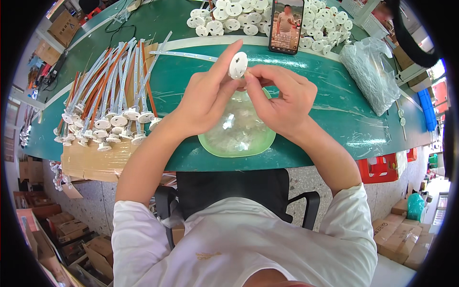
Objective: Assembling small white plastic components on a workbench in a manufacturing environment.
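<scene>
Currently we are holding 1 small white round plastic disc (238, 65) above the pale green shallow plastic bowl (237, 138), over the green table (334, 110). It looks light, stiff and smooth, best pinched at its rim. Our left hand (205, 98) is gripping that rim with thumb and forefinger; our right hand (283, 98) is pinching something small at the disc's edge, fingers nearly closed.
</scene>
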Tool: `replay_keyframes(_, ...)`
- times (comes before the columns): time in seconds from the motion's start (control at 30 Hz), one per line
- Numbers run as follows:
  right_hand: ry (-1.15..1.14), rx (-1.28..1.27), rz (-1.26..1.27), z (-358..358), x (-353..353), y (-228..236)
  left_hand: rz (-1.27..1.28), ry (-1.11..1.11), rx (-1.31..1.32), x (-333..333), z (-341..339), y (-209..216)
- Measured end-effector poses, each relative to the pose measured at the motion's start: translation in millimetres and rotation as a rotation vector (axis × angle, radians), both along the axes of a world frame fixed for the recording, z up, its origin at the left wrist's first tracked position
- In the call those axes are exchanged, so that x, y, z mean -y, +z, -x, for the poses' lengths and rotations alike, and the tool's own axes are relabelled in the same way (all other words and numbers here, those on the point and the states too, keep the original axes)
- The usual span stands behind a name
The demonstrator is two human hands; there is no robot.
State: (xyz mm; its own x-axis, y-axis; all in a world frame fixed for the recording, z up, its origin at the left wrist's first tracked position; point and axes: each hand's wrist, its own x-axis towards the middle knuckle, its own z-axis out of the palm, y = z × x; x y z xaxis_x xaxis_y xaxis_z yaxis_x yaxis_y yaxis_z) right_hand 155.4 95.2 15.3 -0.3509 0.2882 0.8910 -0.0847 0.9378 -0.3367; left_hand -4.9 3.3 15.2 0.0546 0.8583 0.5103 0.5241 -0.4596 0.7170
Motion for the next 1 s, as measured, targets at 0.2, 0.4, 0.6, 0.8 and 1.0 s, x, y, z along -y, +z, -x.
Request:
replay_keyframes(0.2,-0.027,0.034,0.052,0,3,-1,-0.096,0.015,0.023,-4,-3,-9)
replay_keyframes(0.4,-0.015,0.056,0.002,3,3,-2,-0.004,0.088,-0.087,-1,-1,-11)
replay_keyframes(0.6,-0.032,0.086,-0.011,5,-1,-9,-0.178,-0.016,-0.001,-9,2,-12)
replay_keyframes(0.8,0.202,0.058,0.055,2,-9,-3,-0.137,0.116,0.064,-8,19,-7)
replay_keyframes(1.0,0.161,0.038,-0.036,-2,-21,-11,-0.015,0.227,0.095,6,25,46)
